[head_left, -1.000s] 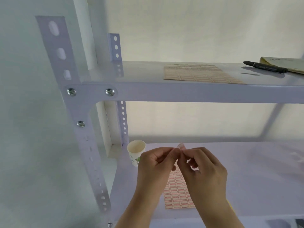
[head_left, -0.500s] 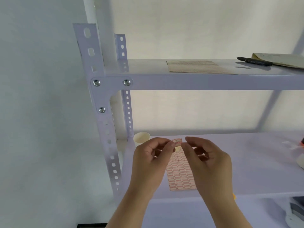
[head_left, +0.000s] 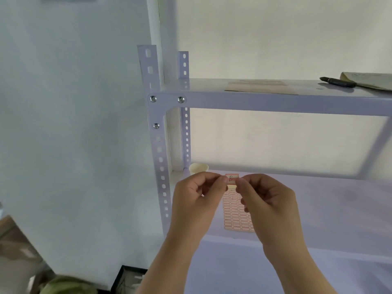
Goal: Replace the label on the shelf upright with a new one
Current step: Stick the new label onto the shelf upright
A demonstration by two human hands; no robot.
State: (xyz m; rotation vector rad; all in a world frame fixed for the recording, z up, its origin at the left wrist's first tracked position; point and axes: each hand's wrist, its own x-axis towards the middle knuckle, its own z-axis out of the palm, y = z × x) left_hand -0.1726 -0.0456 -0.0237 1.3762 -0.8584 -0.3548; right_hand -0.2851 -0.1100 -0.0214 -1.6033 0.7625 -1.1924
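Label pinched at both ends, left hand and right hand closed on it. Freshly peeled, looks like. Next up: press onto shelf upright squarely

Two bare forearms, no sleeves. No rings, watch or gloves on left hand or right hand; short nails.
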